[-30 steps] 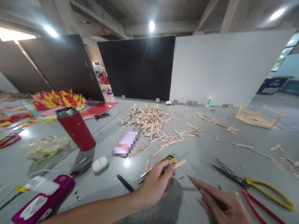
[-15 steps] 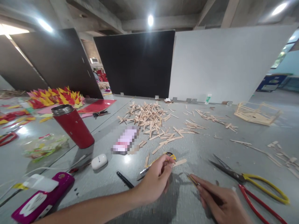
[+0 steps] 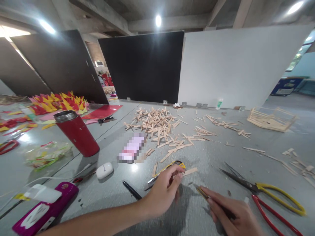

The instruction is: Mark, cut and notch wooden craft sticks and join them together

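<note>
My left hand [image 3: 166, 188] is closed, pinching a flat wooden craft stick [image 3: 190, 171] whose free end points right. To its right, my right hand [image 3: 230, 208] is closed around a slim brass-coloured pointed tool [image 3: 202, 192]. Its thin tip faces the stick and stays apart from it; its exact kind is unclear. Behind my left hand lies a yellow utility knife [image 3: 157, 176], partly covered by the fingers. A black pen [image 3: 131, 190] rests left of my left wrist. Scissors [image 3: 253, 188] with one yellow and one red handle lie open beside my right hand.
A heap of cut wooden sticks [image 3: 157, 123] and a blurred-out phone [image 3: 133, 147] lie ahead. On the left are a red flask [image 3: 77, 134], white earbud case [image 3: 104, 170] and purple power strip [image 3: 46, 209]. A wooden stick frame [image 3: 270, 121] stands far right, before upright panels.
My right hand and its tool have shifted very slightly. My left hand still pinches the stick in nearly the same place.
</note>
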The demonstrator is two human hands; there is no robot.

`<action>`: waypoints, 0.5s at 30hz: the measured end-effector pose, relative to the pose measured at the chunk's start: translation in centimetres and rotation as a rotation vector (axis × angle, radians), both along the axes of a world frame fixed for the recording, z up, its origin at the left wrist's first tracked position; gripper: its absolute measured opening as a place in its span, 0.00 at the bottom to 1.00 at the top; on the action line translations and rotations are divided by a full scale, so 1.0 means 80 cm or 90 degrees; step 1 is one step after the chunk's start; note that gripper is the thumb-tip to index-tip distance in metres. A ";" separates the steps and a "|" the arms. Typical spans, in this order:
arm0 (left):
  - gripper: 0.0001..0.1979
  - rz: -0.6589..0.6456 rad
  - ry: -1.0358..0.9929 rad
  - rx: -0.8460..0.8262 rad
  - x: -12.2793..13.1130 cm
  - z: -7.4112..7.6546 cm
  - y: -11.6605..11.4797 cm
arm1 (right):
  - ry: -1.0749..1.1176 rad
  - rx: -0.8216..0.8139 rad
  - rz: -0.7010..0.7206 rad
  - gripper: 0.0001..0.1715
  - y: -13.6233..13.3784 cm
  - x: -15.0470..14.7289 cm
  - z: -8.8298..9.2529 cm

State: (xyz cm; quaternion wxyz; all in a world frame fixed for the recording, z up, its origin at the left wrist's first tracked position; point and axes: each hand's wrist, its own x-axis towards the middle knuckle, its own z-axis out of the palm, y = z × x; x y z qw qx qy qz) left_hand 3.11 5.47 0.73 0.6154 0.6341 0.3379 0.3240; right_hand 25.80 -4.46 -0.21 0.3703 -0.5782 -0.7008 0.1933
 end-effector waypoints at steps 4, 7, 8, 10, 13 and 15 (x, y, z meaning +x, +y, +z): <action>0.20 0.008 -0.010 -0.003 0.001 -0.004 -0.001 | 0.002 0.032 0.009 0.22 0.001 -0.001 0.002; 0.22 0.009 -0.027 -0.021 0.003 0.000 -0.002 | -0.024 0.058 0.004 0.23 0.002 0.001 0.004; 0.22 0.011 -0.031 -0.028 0.003 0.002 -0.003 | -0.032 0.071 0.006 0.25 0.002 0.002 0.004; 0.22 0.018 -0.034 -0.038 0.004 0.006 -0.004 | -0.035 0.092 0.011 0.31 0.002 0.002 0.006; 0.22 0.038 -0.033 -0.046 0.005 0.010 -0.005 | -0.022 0.096 0.018 0.36 0.001 0.000 0.008; 0.22 0.049 -0.033 -0.047 0.005 0.010 -0.005 | -0.017 0.095 0.017 0.34 0.000 -0.002 0.009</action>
